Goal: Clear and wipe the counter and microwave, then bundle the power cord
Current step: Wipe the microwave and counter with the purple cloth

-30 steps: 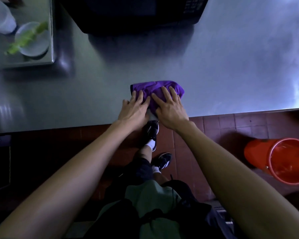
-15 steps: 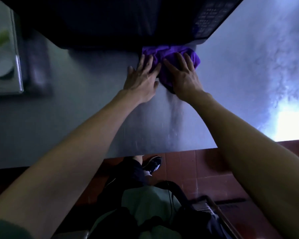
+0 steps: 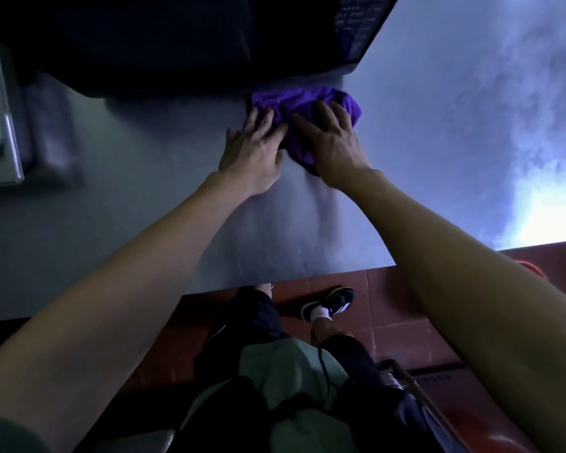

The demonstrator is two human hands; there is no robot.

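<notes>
Left hand (image 3: 254, 152), right hand (image 3: 332, 143) — flat, outstretched

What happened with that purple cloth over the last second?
Both hands, left hand and right hand, pushed the crumpled purple cloth away across the grey metal counter, from its near edge up to the black microwave. Both hands press flat on it as before.

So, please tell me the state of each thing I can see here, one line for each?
Purple cloth: bunched, flat on the counter, against the microwave's front edge.
Left hand: fingers straight, pressing the cloth.
Right hand: fingers straight, pressing the cloth.
Black microwave: standing on the counter.
Steel counter: smeared, streaky.
</notes>
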